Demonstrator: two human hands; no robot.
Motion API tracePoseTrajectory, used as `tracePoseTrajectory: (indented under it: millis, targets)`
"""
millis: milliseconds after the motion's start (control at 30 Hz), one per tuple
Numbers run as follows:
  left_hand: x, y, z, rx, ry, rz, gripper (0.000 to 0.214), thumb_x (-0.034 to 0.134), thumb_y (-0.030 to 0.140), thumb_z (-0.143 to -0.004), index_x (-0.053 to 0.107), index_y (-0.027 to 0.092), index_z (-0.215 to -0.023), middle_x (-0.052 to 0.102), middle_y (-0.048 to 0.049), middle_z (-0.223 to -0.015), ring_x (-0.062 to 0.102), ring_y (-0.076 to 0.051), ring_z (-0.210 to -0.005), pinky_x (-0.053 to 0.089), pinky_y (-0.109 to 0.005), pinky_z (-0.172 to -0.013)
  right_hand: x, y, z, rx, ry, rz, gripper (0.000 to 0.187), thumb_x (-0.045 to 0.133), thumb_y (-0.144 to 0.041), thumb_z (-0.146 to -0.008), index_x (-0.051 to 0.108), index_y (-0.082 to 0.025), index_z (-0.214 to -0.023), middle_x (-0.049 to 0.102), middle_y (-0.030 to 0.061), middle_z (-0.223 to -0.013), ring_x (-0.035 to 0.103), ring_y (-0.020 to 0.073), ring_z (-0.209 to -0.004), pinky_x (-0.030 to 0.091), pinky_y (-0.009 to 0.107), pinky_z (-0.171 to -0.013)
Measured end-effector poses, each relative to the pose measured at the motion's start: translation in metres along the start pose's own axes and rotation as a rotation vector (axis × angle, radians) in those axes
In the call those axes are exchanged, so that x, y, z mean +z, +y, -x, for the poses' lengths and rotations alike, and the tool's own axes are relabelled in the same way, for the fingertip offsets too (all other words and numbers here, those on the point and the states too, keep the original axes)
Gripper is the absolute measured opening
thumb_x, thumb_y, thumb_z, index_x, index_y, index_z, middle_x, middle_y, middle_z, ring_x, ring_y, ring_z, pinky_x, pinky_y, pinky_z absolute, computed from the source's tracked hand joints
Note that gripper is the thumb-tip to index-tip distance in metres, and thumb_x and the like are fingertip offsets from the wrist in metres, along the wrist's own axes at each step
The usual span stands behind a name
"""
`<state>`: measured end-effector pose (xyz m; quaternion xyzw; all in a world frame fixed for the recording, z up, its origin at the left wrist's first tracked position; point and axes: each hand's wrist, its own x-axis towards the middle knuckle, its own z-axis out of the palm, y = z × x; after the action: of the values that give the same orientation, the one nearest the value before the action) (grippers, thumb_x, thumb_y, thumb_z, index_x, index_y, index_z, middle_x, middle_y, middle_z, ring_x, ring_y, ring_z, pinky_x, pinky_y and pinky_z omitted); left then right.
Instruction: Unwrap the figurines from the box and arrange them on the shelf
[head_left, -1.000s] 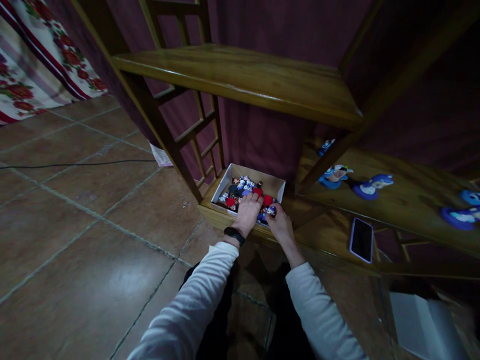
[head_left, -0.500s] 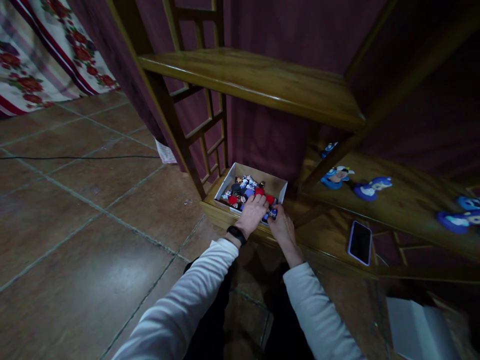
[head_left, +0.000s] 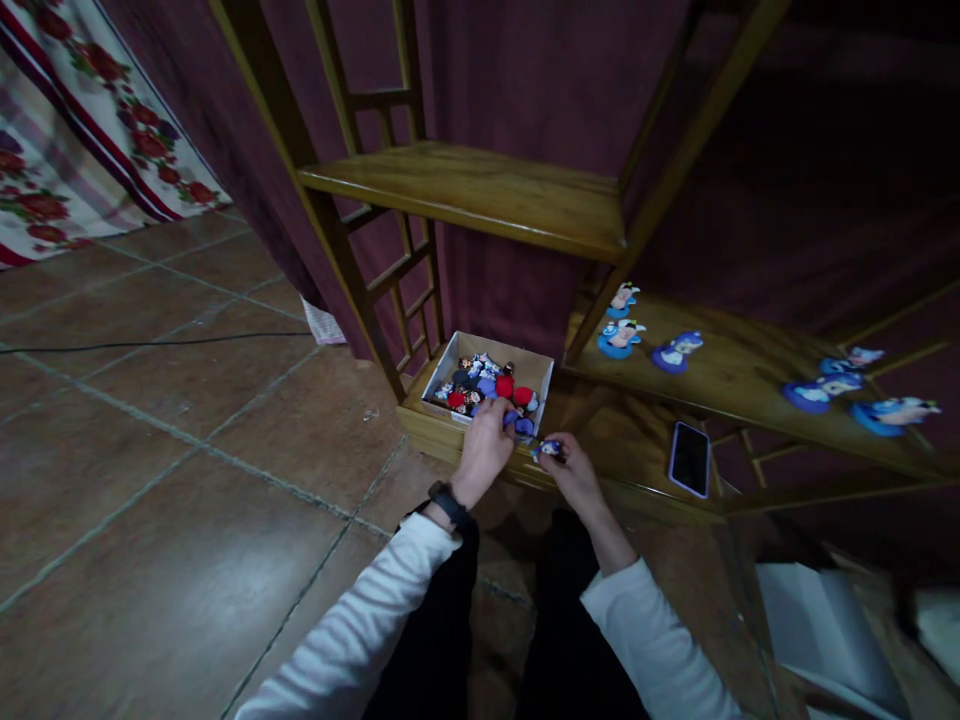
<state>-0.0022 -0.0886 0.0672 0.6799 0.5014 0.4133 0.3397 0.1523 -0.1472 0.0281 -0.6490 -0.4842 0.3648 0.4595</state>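
A shallow cardboard box (head_left: 546,376) stands on the low wooden shelf, filled with small figurines (head_left: 484,368) and round red, dark and purple bases. Over its front edge, my left hand (head_left: 486,445) has its fingers curled against a purple base (head_left: 511,417); the fingertips are partly hidden. Another purple base (head_left: 525,427) lies in the box's near right corner. Just outside that corner, my right hand (head_left: 579,475) pinches a small figurine (head_left: 551,448) with purple-blue hair between thumb and fingers.
On the shelf to the right stand several figurines on blue and purple bases, one of them a purple-haired figurine (head_left: 677,350). A phone (head_left: 689,460) lies on the low shelf. An upper shelf board (head_left: 472,195) overhangs the box. A white box (head_left: 825,625) is on the floor.
My right hand has drawn back out of the box toward me, carrying the small figurine. My left hand has shifted slightly toward the near edge. The view has turned a little to the right.
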Motion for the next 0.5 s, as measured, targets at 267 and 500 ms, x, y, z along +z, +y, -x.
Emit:
tracePoseTrajectory:
  millis: [267, 500]
  targets:
    - [0.001, -0.017, 0.061, -0.859, -0.038, 1.058, 0.015, 0.061, -0.002, -0.067, 0.059, 0.011, -0.073, 0.063, -0.0031, -0.069, 0.061, -0.011, -0.063, 0.055, -0.027, -0.068, -0.018, -0.003, 0.056, 0.138, 0.08, -0.55, 0.032, 0.07, -0.035, -0.062, 0.057, -0.022, -0.088, 0.061, -0.0017, -0.079, 0.058, 0.0136, -0.07, 0.05, 0.028, -0.066]
    - [0.016, -0.016, 0.073, -0.747, -0.054, 1.068, 0.012, 0.051, 0.001, -0.077, 0.059, 0.009, -0.076, 0.066, -0.0083, -0.073, 0.066, -0.015, -0.07, 0.057, -0.03, -0.071, -0.014, 0.02, 0.048, 0.193, 0.187, -0.56, 0.038, 0.075, -0.038, -0.052, 0.058, -0.02, -0.081, 0.061, -0.0027, -0.074, 0.057, 0.0123, -0.063, 0.05, 0.028, -0.06]
